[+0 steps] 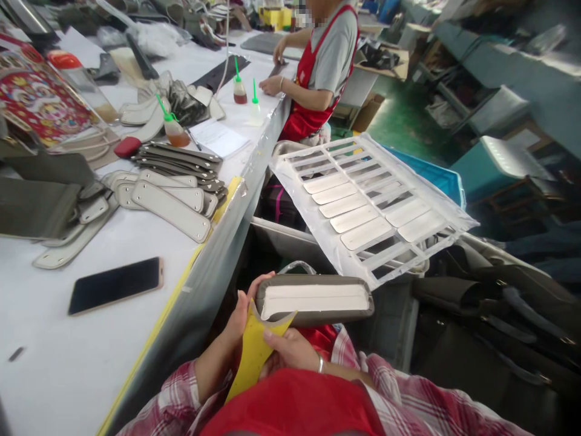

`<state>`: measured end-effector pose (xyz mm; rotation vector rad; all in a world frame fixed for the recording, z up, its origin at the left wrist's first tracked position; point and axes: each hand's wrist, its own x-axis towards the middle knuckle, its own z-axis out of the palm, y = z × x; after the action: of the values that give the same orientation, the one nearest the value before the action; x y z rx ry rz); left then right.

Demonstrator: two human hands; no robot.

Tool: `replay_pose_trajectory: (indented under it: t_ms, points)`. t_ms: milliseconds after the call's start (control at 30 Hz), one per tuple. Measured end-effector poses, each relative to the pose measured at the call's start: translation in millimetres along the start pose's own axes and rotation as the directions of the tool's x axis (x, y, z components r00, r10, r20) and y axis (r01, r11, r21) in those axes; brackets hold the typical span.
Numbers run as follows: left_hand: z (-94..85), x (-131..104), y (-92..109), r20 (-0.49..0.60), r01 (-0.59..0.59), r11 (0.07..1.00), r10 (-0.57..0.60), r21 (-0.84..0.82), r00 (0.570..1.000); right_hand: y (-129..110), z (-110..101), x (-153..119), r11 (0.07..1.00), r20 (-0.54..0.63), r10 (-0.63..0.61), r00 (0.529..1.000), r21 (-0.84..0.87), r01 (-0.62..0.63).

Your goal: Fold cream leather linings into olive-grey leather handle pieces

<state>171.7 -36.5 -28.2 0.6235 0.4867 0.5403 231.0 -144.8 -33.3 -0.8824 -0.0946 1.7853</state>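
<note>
In my lap is a grey-brown bag body (342, 313) with a long white panel (315, 298) on the side facing me. My left hand (239, 312) grips the bag body at its left end, thumb and fingers along the edge. A curved, pointed yellow sheet (251, 348) hangs just below that end, its upper edge touching the bag body. My right hand (290, 350) pinches the sheet between thumb and fingers; some of those fingers are hidden behind the red apron (295, 402).
A phone (115, 286) and stacked white-faced strips (172, 209) lie on the table at left, near glue bottles (175, 128). A slotted white rack (363, 200) holding pale pieces stands ahead. A co-worker (318, 72) works beyond; dark bags (490, 339) lie at right.
</note>
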Motion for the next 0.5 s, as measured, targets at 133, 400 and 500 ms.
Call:
replay_pose_trajectory:
  t_ms: [133,400,500]
  points:
    - [0.2,2.4,-1.8,-0.006,0.009,1.0,-0.009,0.019,1.0,-1.8,-1.0,-1.1,1.0,-0.013,-0.007,1.0,0.018,0.007]
    - [4.4,3.8,3.3,-0.016,0.057,0.998,-0.057,0.034,0.998,-6.9,-3.7,-1.2,0.999,-0.08,-0.031,0.996,-0.034,0.028]
    - [6.4,4.8,6.6,-0.035,0.073,0.996,-0.071,0.06,0.997,-10.2,-3.9,-1.9,0.998,-0.083,-0.056,0.995,-0.034,0.054]
